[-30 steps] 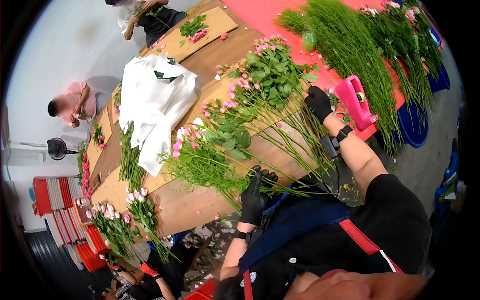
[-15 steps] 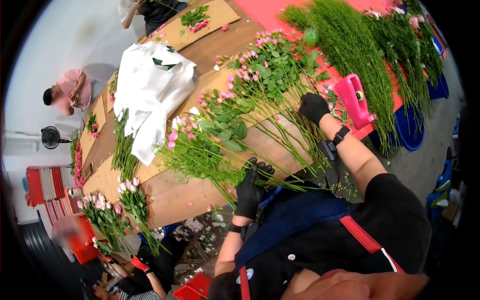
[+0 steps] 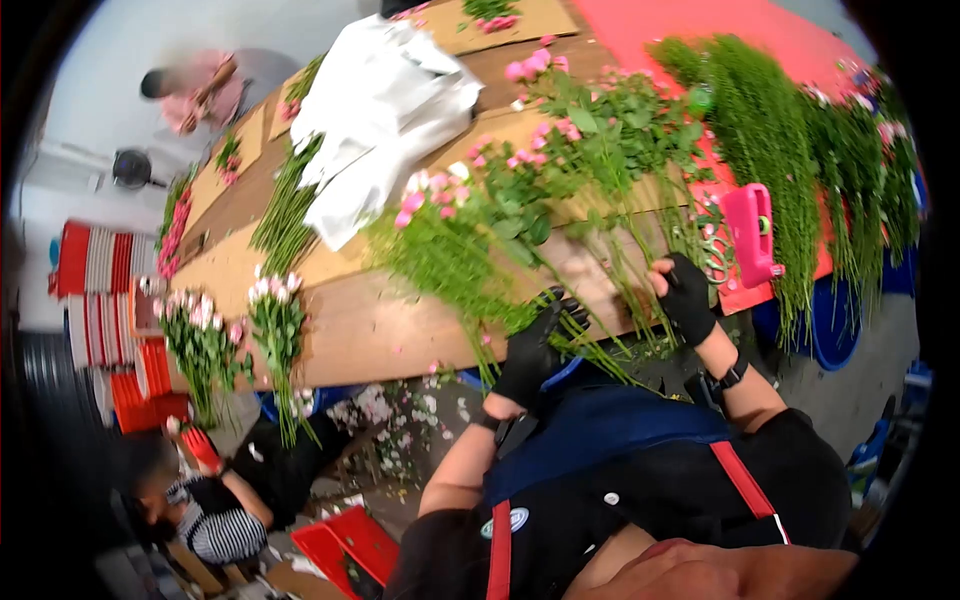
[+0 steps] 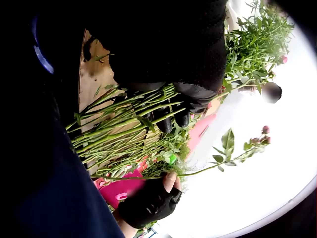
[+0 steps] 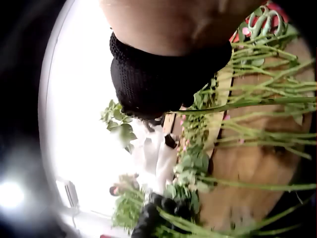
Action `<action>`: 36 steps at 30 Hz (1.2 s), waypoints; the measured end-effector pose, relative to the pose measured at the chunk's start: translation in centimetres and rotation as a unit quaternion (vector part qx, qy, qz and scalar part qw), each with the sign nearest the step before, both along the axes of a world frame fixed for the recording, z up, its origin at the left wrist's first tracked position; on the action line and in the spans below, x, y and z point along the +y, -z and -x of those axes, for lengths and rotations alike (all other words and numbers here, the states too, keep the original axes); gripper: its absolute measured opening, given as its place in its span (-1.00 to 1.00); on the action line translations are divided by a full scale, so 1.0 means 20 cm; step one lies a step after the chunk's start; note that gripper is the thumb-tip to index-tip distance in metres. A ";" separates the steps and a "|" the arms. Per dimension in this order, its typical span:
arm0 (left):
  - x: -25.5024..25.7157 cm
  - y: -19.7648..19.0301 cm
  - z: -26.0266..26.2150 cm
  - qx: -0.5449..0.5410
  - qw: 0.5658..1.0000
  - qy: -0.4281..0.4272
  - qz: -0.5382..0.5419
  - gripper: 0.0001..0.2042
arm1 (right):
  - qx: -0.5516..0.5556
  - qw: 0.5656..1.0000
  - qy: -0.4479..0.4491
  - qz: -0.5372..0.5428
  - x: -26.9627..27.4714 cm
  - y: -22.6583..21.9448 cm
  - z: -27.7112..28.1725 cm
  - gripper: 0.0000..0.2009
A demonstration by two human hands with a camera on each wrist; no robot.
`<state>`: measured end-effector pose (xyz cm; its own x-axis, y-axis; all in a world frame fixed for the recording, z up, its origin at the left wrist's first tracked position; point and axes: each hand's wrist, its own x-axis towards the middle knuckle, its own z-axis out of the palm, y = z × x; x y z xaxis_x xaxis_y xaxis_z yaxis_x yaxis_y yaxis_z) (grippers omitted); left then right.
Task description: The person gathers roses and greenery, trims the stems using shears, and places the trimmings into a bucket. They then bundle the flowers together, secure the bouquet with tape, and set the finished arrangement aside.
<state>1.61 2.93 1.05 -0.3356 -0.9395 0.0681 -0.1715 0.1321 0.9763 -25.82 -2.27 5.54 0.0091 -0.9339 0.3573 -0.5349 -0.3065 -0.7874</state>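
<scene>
Black-gloved, my left hand (image 3: 535, 350) grips a bunch of stems with feathery greenery (image 3: 440, 265) and pink roses (image 3: 425, 195) at its upper left. In the left wrist view, the fingers of this hand (image 4: 168, 54) lie against several green stems (image 4: 119, 129). My right hand (image 3: 688, 300), its glove leaving the thumb and a fingertip bare, pinches one long stem. The left wrist view shows that stem (image 4: 200, 171) leading from the right hand (image 4: 148, 201) to leaves and small pink buds (image 4: 266, 130). Loose rose stems (image 3: 620, 250) lie on the table beyond the hands.
White wrapping (image 3: 385, 110) lies on the wooden table (image 3: 340, 340). On the red cover to the right are a pink tool (image 3: 755, 235), scissors (image 3: 717, 258) and long greenery (image 3: 765, 160). A blue bucket (image 3: 837, 320) stands below. People are at upper left and lower left.
The head view has turned, shifting the table scene. My right hand has come back from the loose stems, nearer my body, with a stem pinched in it. The left hand still grips its bunch.
</scene>
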 end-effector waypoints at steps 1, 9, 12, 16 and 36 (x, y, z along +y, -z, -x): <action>0.00 -0.02 -0.06 -0.188 0.972 0.006 0.139 -0.58 | 0.008 0.999 -0.042 -0.008 0.06 -0.03 -0.07 -0.91; 0.12 0.03 -0.13 0.143 0.986 0.022 -0.078 -0.57 | -0.064 0.955 -0.213 -0.195 0.33 -0.03 -0.46 -0.90; 0.19 -0.03 -0.17 0.335 0.923 0.010 -0.191 -0.60 | -0.047 0.944 -0.233 -0.231 0.38 0.00 -0.51 -0.87; 0.27 -0.26 -0.24 0.383 0.896 -0.020 -0.224 -0.61 | -0.080 0.940 -0.240 -0.230 0.47 0.06 -0.66 -0.75; 0.52 -0.21 -0.65 0.448 0.804 -0.258 -0.295 -0.64 | 0.057 0.861 -0.324 -0.388 0.25 0.31 -1.10 -0.57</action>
<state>14.60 13.42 5.16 0.0444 -0.8956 -0.4426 0.7519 -0.2618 0.6051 -3.87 2.70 -0.58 0.6118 -0.6767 -0.4095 -0.5373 0.0244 -0.8430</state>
